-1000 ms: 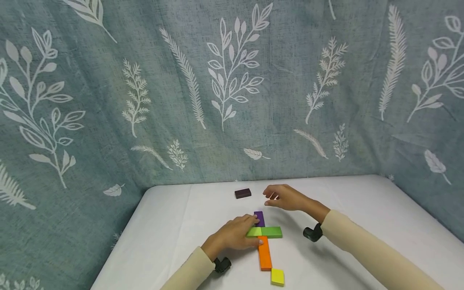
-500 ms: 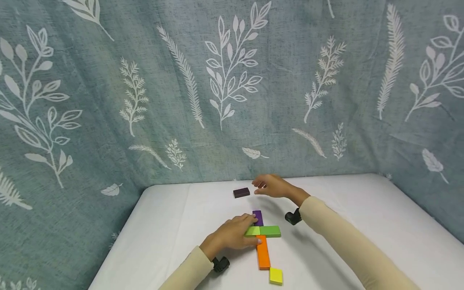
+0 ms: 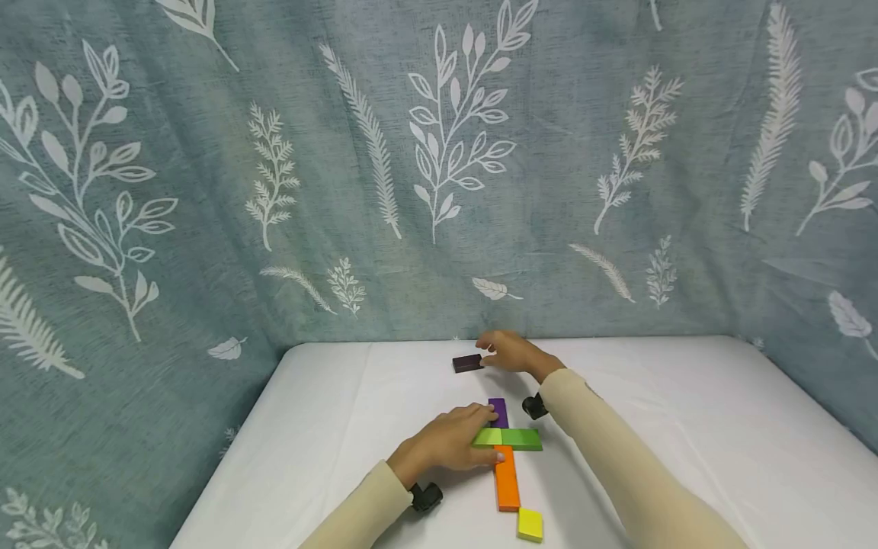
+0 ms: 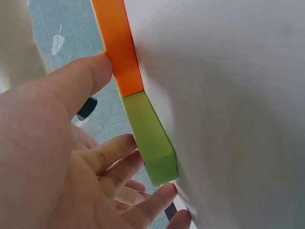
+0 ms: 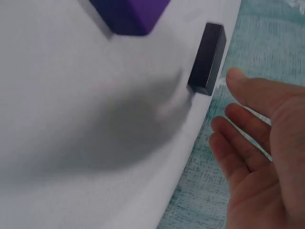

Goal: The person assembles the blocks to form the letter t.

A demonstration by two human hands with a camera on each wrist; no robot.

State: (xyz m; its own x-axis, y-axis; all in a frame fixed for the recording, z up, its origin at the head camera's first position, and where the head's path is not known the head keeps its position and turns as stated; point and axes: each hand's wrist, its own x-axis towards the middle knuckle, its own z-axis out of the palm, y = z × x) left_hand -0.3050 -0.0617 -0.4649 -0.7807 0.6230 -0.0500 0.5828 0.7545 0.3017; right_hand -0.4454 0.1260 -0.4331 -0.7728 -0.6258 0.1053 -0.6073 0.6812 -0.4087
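In the head view, my left hand (image 3: 446,442) rests over a row of flat wooden blocks. Its thumb touches the orange block (image 3: 507,484), and the fingers lie by the light green block (image 3: 488,437) and the purple block (image 3: 502,415). The left wrist view shows the thumb at the edge of the orange block (image 4: 119,47) and fingertips along the green block (image 4: 150,138). Farther back, my right hand (image 3: 511,354) hovers at the right end of a dark brown block (image 3: 467,364). In the right wrist view a gap separates its loosely curved fingers from the dark block (image 5: 207,59).
A darker green block (image 3: 523,440) abuts the light green one on the right. At the orange block's near end lies a yellow block (image 3: 530,524). All sit on a white-covered table (image 3: 329,427), with a leaf-patterned curtain (image 3: 384,305) behind its far edge.
My right hand has moved left and away from me to the dark block. The left hand stays on the blocks, and the blocks keep their places.
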